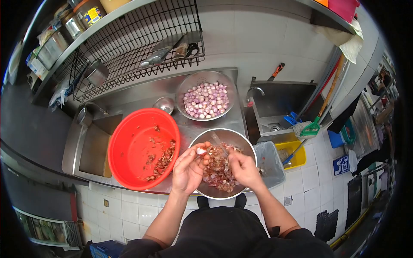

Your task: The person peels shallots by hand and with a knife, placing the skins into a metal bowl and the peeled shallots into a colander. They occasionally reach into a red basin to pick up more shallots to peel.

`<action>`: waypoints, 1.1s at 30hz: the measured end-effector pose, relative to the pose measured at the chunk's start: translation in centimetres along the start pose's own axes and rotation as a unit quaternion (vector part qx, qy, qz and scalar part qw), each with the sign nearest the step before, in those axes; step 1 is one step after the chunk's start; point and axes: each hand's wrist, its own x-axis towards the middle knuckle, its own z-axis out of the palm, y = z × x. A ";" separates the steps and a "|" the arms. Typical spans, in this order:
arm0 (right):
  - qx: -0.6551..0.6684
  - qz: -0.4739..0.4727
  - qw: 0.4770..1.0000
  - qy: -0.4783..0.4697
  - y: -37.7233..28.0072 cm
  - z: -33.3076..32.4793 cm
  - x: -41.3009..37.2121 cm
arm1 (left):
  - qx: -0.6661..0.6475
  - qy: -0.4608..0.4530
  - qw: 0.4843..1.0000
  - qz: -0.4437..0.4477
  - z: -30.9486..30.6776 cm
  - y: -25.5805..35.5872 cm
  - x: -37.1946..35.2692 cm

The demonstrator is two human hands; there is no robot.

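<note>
Between the fingertips of my left hand (189, 170) is a small, pale shallot (201, 151). My right hand (245, 168) is closed around a knife (218, 142), its blade angled toward the shallot; the handle is hidden in the fist. Both hands are over a steel bowl (241, 139) holding reddish-brown shallot skins (221, 174). To the left, a red basin (129, 139) contains some unpeeled shallots (165, 161) along its right side. Behind the bowl, a steel colander (182, 80) is heaped with peeled shallots (205, 100).
A small metal bowl (164, 104) sits behind the red basin. Sinks lie at left (92, 146) and right (275, 107). A wire rack (142, 32) overhangs the counter. At right stand a lined bin (270, 161), a yellow bucket (297, 157) and a green-headed mop (310, 128).
</note>
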 end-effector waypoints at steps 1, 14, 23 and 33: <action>0.000 -0.001 1.000 -0.003 0.2 -0.2 -0.1 | 0.021 -0.014 1.000 0.007 -0.9 -0.3 0.1; 0.257 -0.014 0.963 -0.077 -7.6 1.5 -2.2 | 0.167 0.004 0.981 0.102 -0.3 -1.3 -0.3; 0.145 -0.038 0.987 -0.057 -8.0 1.6 -2.6 | 0.113 0.032 0.986 0.116 -0.2 -1.7 -0.4; 0.002 -0.214 0.977 -0.005 -8.9 1.3 -2.0 | 0.089 0.011 0.988 0.128 0.8 -2.7 -1.3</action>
